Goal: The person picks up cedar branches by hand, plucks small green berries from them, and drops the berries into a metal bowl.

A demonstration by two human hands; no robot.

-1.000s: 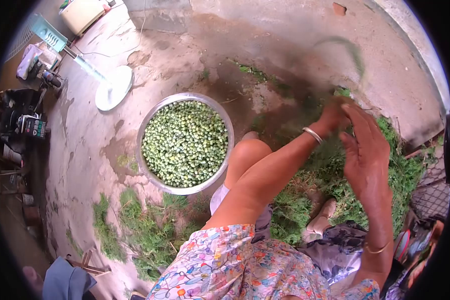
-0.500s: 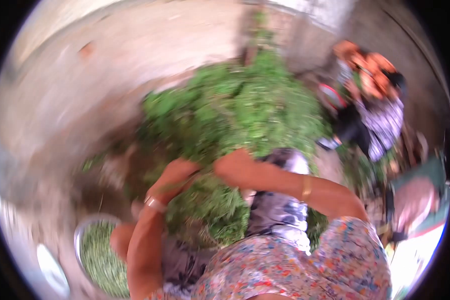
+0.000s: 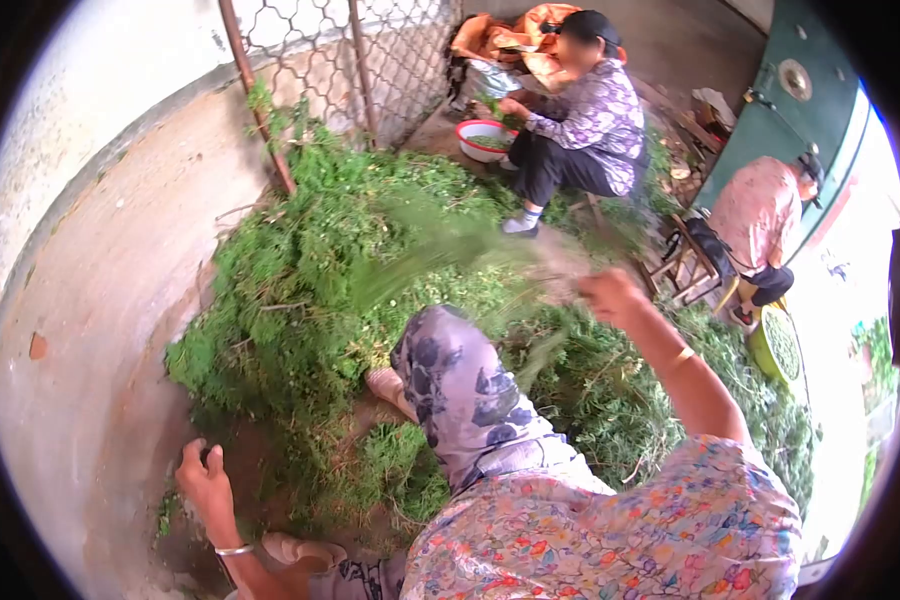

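My right hand [image 3: 613, 297] is closed around the end of a leafy green branch [image 3: 440, 262], held up over the greenery and smeared by motion. Low beside the wall, my left hand [image 3: 207, 487] is half curled, with finger and thumb apart and nothing visible between them. A large heap of cut green branches [image 3: 300, 260] lies in front of my knee, and more branches [image 3: 610, 400] spread under my right arm.
One person [image 3: 595, 120] sits at the back by a red-rimmed white basin [image 3: 485, 140], holding greenery. Another person [image 3: 755, 215] sits near the green door [image 3: 800, 110], beside a yellow-green basin [image 3: 776, 345]. A concrete wall [image 3: 100, 300] runs along the left.
My hands, close together over the greenery before, are now far apart. The right hand has swung outward with a branch. The view has turned right, and the basin at lower left is gone from it.
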